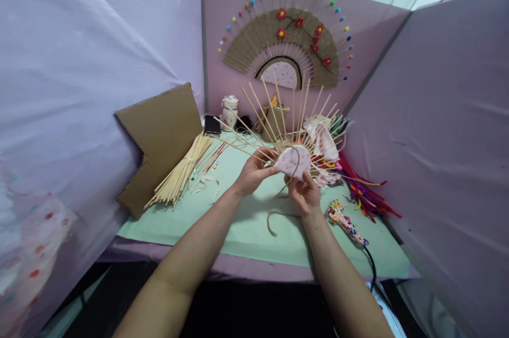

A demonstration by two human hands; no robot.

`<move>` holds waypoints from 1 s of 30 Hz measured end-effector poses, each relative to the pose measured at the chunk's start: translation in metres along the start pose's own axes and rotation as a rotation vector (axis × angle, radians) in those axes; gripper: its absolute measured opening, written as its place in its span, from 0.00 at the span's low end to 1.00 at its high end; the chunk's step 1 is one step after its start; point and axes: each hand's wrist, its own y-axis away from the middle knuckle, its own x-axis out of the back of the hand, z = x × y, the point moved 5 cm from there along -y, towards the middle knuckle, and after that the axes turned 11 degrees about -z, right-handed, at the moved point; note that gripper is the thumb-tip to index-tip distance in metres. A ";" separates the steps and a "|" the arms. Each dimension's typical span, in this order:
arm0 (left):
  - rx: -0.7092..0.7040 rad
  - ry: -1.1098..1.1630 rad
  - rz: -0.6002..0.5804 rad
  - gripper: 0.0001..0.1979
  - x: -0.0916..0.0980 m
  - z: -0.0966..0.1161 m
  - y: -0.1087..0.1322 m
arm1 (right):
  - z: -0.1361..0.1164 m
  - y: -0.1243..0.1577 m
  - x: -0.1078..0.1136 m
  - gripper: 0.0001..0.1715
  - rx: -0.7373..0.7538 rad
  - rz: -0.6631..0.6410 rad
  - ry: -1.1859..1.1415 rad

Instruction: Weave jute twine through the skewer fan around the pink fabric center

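Between my hands is a fan frame (287,160), a white half-round base with small pink marks and thin wooden sticks (270,121) spreading out from it. My left hand (256,169) grips its left edge, the thumb across the front and the fingers behind. At the lower right edge, my right hand (305,193) pinches the base; its fingertips are partly hidden. A length of brown twine (297,160) crosses the front of the base and hangs below. More twine (272,225) curls on the green table under my hands.
A bundle of sticks (185,166) leans by a cardboard sheet (163,131) at left. A paint-speckled glue gun (347,222) lies right, near coloured pipe cleaners (363,189). A white jar (229,112) stands behind. On the back wall hangs a finished-looking fan (258,44).
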 end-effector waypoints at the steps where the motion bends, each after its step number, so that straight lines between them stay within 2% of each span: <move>1: 0.016 -0.004 -0.003 0.18 0.000 0.000 0.000 | 0.000 0.000 0.001 0.15 -0.008 -0.005 0.001; 7: 0.051 -0.043 0.025 0.17 0.003 -0.004 0.000 | -0.003 -0.001 0.003 0.16 0.012 0.000 0.014; 11: 0.005 -0.048 0.049 0.17 0.004 -0.005 -0.001 | -0.004 -0.002 0.004 0.17 0.060 0.033 0.017; 15: -0.089 -0.023 0.127 0.27 0.004 -0.002 0.000 | -0.006 -0.002 0.004 0.16 0.113 0.018 0.077; 18: -0.100 0.019 0.153 0.33 0.001 0.000 0.000 | -0.005 -0.002 0.000 0.18 0.093 -0.033 0.080; 25: -0.111 -0.046 0.271 0.20 0.002 0.001 0.002 | -0.005 -0.001 -0.005 0.20 0.119 -0.057 0.108; 30: -0.121 -0.084 0.278 0.17 0.003 -0.001 0.003 | -0.002 0.000 -0.008 0.21 0.104 -0.062 0.058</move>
